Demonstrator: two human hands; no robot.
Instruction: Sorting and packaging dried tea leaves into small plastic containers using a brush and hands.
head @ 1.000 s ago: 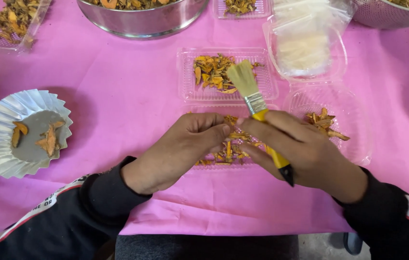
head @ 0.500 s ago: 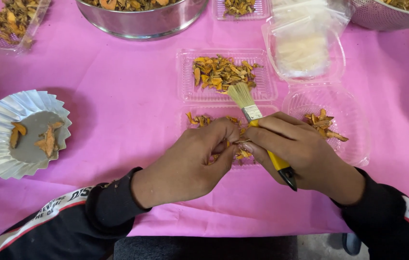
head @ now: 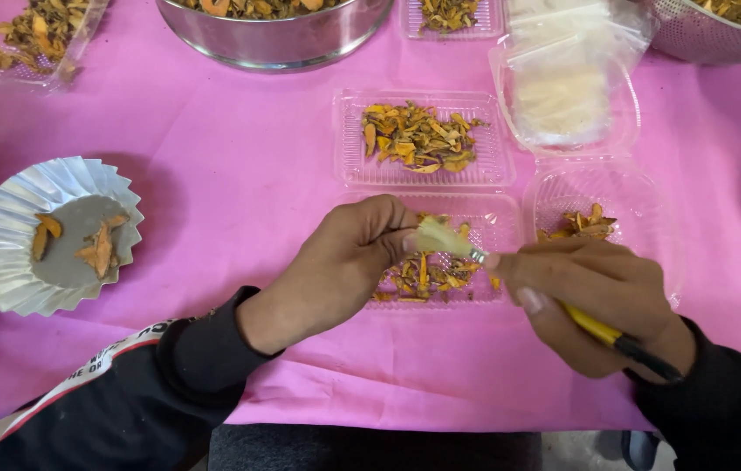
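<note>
My right hand (head: 593, 301) grips a small brush (head: 475, 254) with a yellow handle and pale bristles, the bristles pointing left. My left hand (head: 336, 266) is closed in a pinch right at the bristle tip; whatever it pinches is hidden by the fingers. Both hands hover over a clear plastic tray (head: 494, 228) holding dried orange-yellow slices (head: 423, 275). A second clear tray (head: 349, 157) with more dried slices (head: 414, 139) lies just beyond.
A silver foil cup (head: 4, 235) with a few slices sits at left. A clear round container (head: 641, 201) with some slices is right of my hands. A steel bowl (head: 274, 39), a metal colander (head: 711, 39), bagged white material (head: 562, 87) and other trays line the far edge of the pink cloth (head: 213, 157).
The brush has tipped from pointing up and away to lying nearly level, bristles now leftward at my left fingertips. Both hands stay over the near tray.
</note>
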